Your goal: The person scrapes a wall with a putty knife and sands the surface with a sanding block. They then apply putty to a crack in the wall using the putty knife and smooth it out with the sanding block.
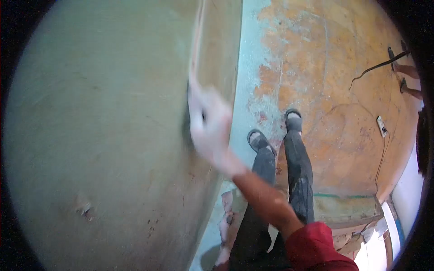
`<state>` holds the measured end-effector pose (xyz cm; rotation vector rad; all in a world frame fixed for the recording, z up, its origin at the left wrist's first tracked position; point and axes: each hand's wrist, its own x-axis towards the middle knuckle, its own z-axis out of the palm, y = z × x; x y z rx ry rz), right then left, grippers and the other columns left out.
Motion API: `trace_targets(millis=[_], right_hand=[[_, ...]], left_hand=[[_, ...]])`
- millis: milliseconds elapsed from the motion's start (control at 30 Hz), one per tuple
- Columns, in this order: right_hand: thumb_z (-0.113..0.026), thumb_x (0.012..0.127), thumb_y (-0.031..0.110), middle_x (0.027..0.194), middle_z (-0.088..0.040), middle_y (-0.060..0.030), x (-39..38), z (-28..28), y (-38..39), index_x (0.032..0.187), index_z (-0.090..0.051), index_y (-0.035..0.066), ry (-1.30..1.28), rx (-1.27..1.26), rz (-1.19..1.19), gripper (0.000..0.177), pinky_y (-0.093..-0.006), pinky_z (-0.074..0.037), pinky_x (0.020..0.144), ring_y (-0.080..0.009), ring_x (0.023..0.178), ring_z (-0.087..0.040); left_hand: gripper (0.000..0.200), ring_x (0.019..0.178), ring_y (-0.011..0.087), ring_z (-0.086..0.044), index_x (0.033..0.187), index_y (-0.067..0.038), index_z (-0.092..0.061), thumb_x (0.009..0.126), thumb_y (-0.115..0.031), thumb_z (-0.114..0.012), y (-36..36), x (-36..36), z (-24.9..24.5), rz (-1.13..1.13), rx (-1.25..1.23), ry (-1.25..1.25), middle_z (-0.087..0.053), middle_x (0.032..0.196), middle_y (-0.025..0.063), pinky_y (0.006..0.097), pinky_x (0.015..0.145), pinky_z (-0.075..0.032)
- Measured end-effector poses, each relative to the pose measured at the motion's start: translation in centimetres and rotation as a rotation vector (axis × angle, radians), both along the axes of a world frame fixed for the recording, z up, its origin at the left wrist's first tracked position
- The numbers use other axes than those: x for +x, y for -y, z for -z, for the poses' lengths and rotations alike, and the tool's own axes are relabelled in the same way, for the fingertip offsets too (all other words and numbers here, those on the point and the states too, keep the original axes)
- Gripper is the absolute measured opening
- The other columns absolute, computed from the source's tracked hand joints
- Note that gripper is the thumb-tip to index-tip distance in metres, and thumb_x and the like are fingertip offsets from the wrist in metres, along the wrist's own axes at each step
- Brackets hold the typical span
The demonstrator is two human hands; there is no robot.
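Note:
My right hand [210,124], covered in pale dust and smeared by motion, is pressed against the grey-green wall [104,135] on the left. Its fingers look closed around something dark and flat, of which only a thin edge [188,108] shows along the wall side; I cannot make out what it is. From the hand a pale pinkish groove [197,40] runs up the wall to the top of the view. The bare forearm comes out of a red sleeve [316,244] at the lower right. My left hand is out of view.
My feet in grey sandals [259,140] stand on the worn orange floor [339,104], near a pale blue strip. A power strip [382,126] with a cord lies right. Another person's feet [402,86] and a black cable [377,67] are farther right. A hole [84,209] marks the wall.

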<state>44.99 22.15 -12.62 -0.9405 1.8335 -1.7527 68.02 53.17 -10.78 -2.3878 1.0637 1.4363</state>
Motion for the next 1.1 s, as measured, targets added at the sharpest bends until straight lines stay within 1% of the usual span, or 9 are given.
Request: trace_targets(millis=[100, 200, 333, 467, 600, 733, 933, 1067, 1100], right_hand=[[-0.058, 0.088, 0.0, 0.071, -0.052, -0.0198, 6.0, -1.1, -8.3, 0.124, -0.065, 0.002, 0.247, 0.002, -0.147, 0.037, -0.0407, -0.044, 0.061, -0.033, 0.065, -0.058], [-0.058, 0.09, 0.004, 0.072, -0.053, -0.0207, 0.8, -1.1, -2.2, 0.116, -0.068, 0.002, 0.158, 0.12, -0.062, 0.028, -0.0422, -0.044, 0.061, -0.033, 0.067, -0.059], [-0.055, 0.088, 0.002, 0.075, -0.055, -0.0223, 2.4, -1.1, -3.2, 0.11, -0.067, 0.0, 0.152, 0.116, -0.058, 0.025, -0.044, -0.043, 0.062, -0.0368, 0.07, -0.057], [-0.053, 0.089, 0.007, 0.088, -0.06, -0.0222, 0.3, -0.5, -17.3, 0.128, -0.062, 0.004, -0.026, 0.148, -0.96, 0.04, -0.0459, -0.05, 0.075, -0.0401, 0.084, -0.062], [-0.06, 0.089, 0.009, 0.091, -0.067, -0.0239, -6.5, -5.5, -24.2, 0.12, -0.067, 0.003, 0.077, 0.446, -0.594, 0.033, -0.04, -0.052, 0.075, -0.0374, 0.079, -0.066], [-0.061, 0.093, 0.017, 0.106, -0.069, -0.0249, -10.6, -10.5, -29.3, 0.124, -0.066, 0.004, 0.048, 0.595, -0.458, 0.034, -0.0352, -0.052, 0.078, -0.0272, 0.092, -0.071], [-0.068, 0.089, 0.018, 0.108, -0.068, -0.0265, -11.4, -18.5, -30.9, 0.134, -0.059, 0.006, -0.09, 0.595, -0.38, 0.047, -0.0358, -0.052, 0.083, -0.0298, 0.099, -0.07], [-0.071, 0.086, 0.015, 0.086, -0.069, -0.0185, -14.1, -23.4, -29.8, 0.142, -0.052, 0.009, -0.158, 0.503, -0.519, 0.059, -0.0316, -0.05, 0.067, -0.0196, 0.067, -0.061], [-0.073, 0.085, 0.014, 0.073, -0.063, -0.0105, -15.4, -24.6, -29.7, 0.146, -0.047, 0.009, -0.176, 0.562, -0.557, 0.066, -0.0292, -0.048, 0.062, -0.0134, 0.061, -0.053]], left_hand=[[0.021, 0.07, 0.0194, -0.056, 0.091, -0.001, -0.067, 0.093, -0.021, -0.065, 1.5, -1.4, -1.8, 0.192, -0.069, 0.039, -0.061, 0.076, 0.0166, 0.0356, 0.068, -0.047], [0.025, 0.068, 0.0216, -0.059, 0.092, 0.002, -0.067, 0.093, -0.024, -0.064, 0.8, -1.5, -3.4, 0.266, -0.145, 0.015, -0.062, 0.073, 0.0166, 0.037, 0.067, -0.048], [0.03, 0.067, 0.0238, -0.061, 0.092, 0.004, -0.067, 0.093, -0.026, -0.065, 1.0, -2.5, -4.0, 0.076, -0.191, -0.029, -0.064, 0.071, 0.0161, 0.0386, 0.066, -0.047], [0.034, 0.068, 0.0269, -0.063, 0.096, 0.004, -0.068, 0.091, -0.029, -0.067, -0.5, -1.4, -4.6, 0.136, -0.343, -0.068, -0.066, 0.073, 0.0179, 0.0397, 0.066, -0.046], [0.032, 0.066, 0.0333, -0.062, 0.099, 0.003, -0.068, 0.089, -0.027, -0.068, 2.2, -3.0, -7.3, 0.258, -0.368, -0.089, -0.066, 0.073, 0.0197, 0.042, 0.065, -0.047], [0.029, 0.063, 0.0218, -0.064, 0.094, 0.001, -0.069, 0.089, -0.028, -0.07, 4.8, -5.3, -10.1, 0.166, -0.289, -0.322, -0.066, 0.071, 0.0119, 0.036, 0.061, -0.048], [0.021, 0.059, 0.0093, -0.06, 0.096, -0.007, -0.07, 0.095, -0.027, -0.067, 6.8, -13.1, -15.3, -0.031, -0.113, -0.836, -0.064, 0.071, -0.0003, 0.0269, 0.056, -0.046], [0.025, 0.047, 0.0065, -0.051, 0.106, -0.008, -0.067, 0.094, -0.03, -0.068, 7.5, -18.6, -16.8, 0.027, -0.028, -1.032, -0.063, 0.072, -0.0014, 0.0255, 0.05, -0.045], [0.025, 0.043, 0.0053, -0.045, 0.106, -0.009, -0.067, 0.095, -0.031, -0.068, 9.3, -20.5, -24.5, 0.036, 0.06, -1.0, -0.063, 0.073, -0.0013, 0.0248, 0.046, -0.042]])
